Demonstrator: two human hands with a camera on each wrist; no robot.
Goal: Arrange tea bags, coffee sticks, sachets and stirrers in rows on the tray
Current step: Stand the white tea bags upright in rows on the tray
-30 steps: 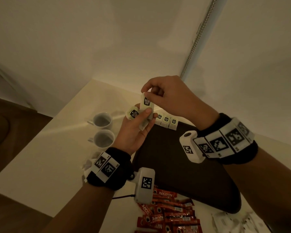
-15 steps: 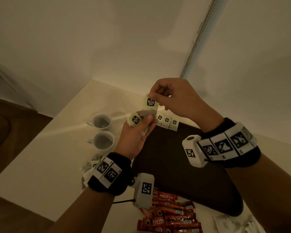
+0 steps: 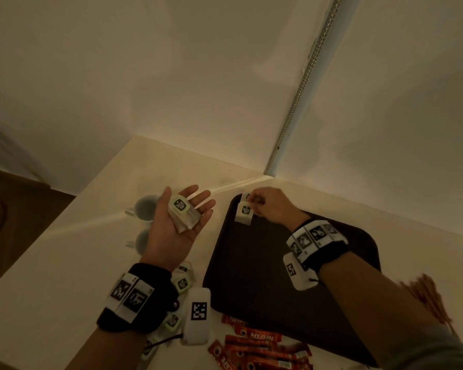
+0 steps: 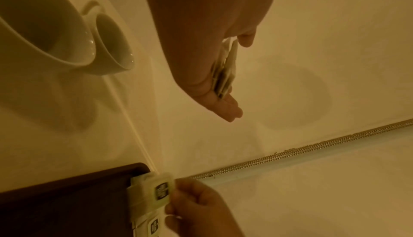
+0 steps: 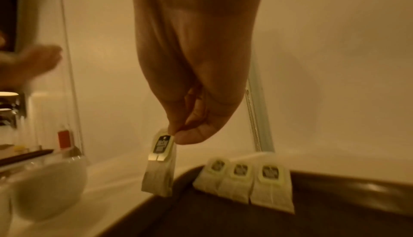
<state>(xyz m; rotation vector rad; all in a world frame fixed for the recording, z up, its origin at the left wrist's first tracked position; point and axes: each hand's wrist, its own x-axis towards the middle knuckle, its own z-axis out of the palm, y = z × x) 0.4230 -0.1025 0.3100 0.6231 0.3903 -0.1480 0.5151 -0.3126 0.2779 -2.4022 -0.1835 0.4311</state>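
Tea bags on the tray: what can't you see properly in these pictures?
- Head view: the right hand covers the row of tea bags on the tray.
- Right wrist view: their labels are too blurry to read.
- Left wrist view: the left hand hides most of its stack; the count is unclear.

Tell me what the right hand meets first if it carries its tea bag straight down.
Probably the dark brown tray, at its far-left corner beside the three laid tea bags; the right hand pinches its tea bag there.
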